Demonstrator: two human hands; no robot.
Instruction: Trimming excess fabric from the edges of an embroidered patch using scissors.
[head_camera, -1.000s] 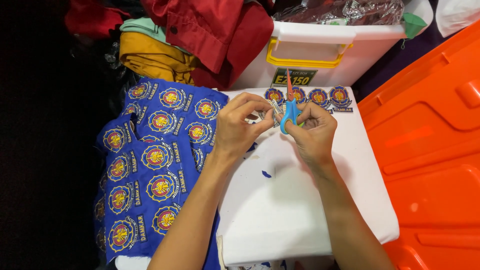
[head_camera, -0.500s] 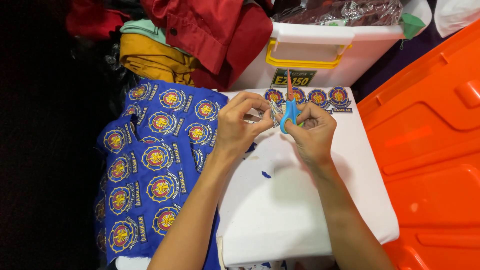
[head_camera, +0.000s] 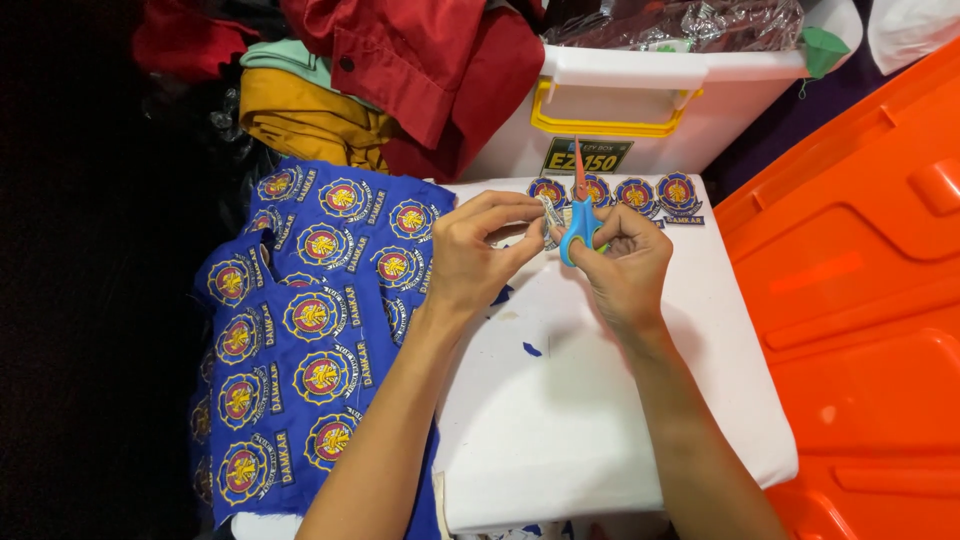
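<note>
A: How much room have you got?

B: Tight up top. The white bin (head_camera: 640, 130) sits right behind the white board (head_camera: 600, 420), orange lid (head_camera: 860, 300) on your right, blue patch sheet (head_camera: 310, 330) draped off the left edge.

A: And the scissors (head_camera: 580, 215)?

B: Your right hand (head_camera: 625, 270) is closed round the blue handles, blades pointing straight away from you (long axis upright in frame). Your left hand (head_camera: 475, 255) pinches a small patch (head_camera: 548, 215) beside them.

This looks like a small garment or embroidery workshop. A blue cloth sheet of round embroidered emblem patches (head_camera: 320, 330) drapes off a white bench (head_camera: 560, 420). Finished cut-out round patches (head_camera: 640, 192) sit in a row at its far edge. Behind lie heaped red, yellow and green garments (head_camera: 380, 80) and a white plastic storage box with a yellow handle (head_camera: 640, 100).
</note>
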